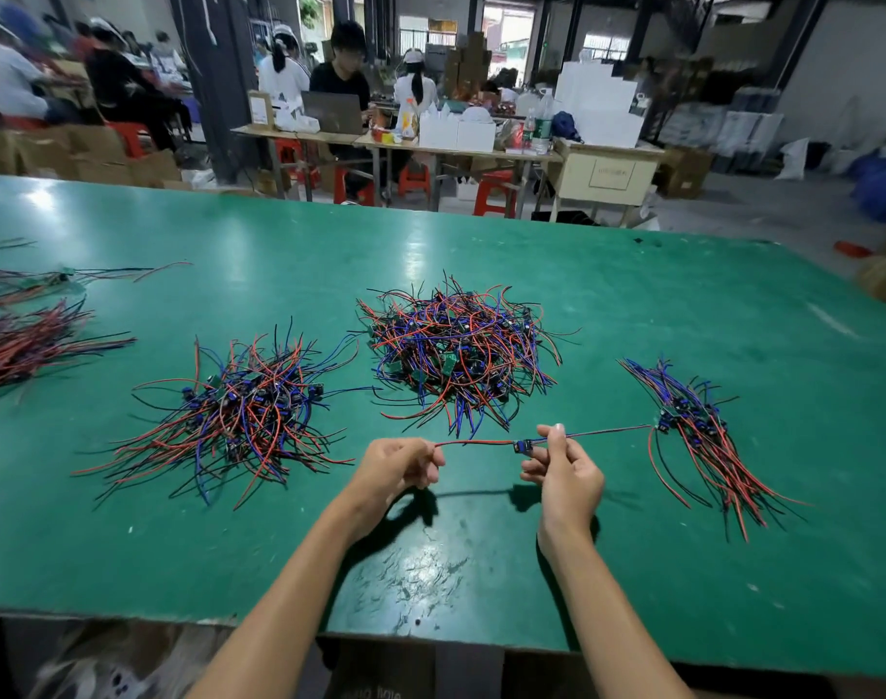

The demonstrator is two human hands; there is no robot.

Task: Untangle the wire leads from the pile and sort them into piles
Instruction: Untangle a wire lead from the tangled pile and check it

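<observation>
One wire lead [481, 442], red and blue with a small blue part in the middle, is stretched level between my hands above the green table [481, 572]. My left hand [398, 466] pinches its red end. My right hand [564, 471] grips it beside the blue part, and the blue end runs right toward the laid-out pile [703, 436]. A tangled heap [458, 353] of red, blue and black leads lies just beyond my hands. Another spread pile [244, 411] lies to the left.
More bundles of leads [22, 340] lie at the table's far left edge. The near edge of the table runs below my forearms. Beyond the far edge, people sit at other tables with boxes and red stools [491, 191].
</observation>
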